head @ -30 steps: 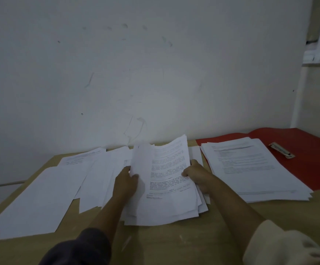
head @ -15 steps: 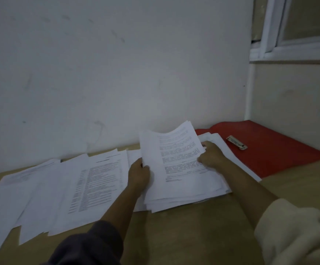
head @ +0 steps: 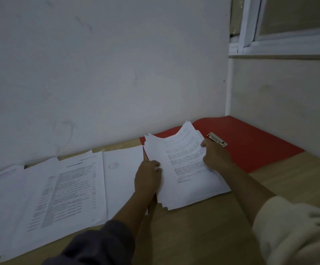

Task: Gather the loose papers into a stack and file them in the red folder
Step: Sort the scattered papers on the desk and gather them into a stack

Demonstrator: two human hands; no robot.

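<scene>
A thick stack of printed papers (head: pixel 184 169) lies partly on the open red folder (head: pixel 251 142) at the table's back right, its far edge lifted. My left hand (head: pixel 147 176) grips the stack's left edge. My right hand (head: pixel 215 155) holds its right edge, next to the folder's metal clip (head: pixel 217 139). Several loose white sheets (head: pixel 63 184) lie spread across the left half of the table, overlapping each other.
A pale wall runs along the table's (head: pixel 193 230) far edge. A side wall with a window sill (head: pixel 281 56) closes in the right corner behind the folder. Bare wood shows at the near right.
Both hands have carried the stack to the right, off the loose sheets and onto the red folder. The view has also swung right.
</scene>
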